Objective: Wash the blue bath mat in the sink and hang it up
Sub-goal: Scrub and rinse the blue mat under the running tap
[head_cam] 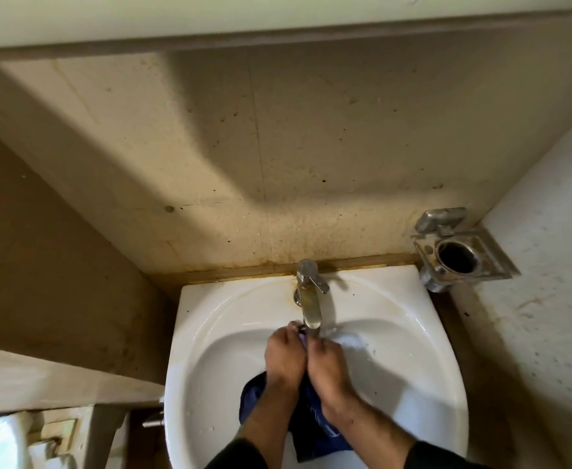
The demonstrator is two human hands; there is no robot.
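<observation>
— Hands first: where are they?

— Both over the sink, close side by side, right under the tap spout. The left hand and the right hand nearly touch at the knuckles.

— Holding what?

— The mat. Fingers of both hands are curled round a bunched part of it, gripped between them just below the spout. A pale bit of cloth shows between the fingertips.

— And the rest of the mat?

— It hangs down from the hands into the basin, dark blue, crumpled, lying under both wrists toward the near rim. Some light markings show on it; I cannot read them.

— Is water running?

— Cannot tell for sure; the basin looks wet with droplets.

— Anything else around?

— A metal holder on the wall to the right of the sink, beside its back corner. Stained wall behind the tap. Dark sleeves on both forearms.
</observation>
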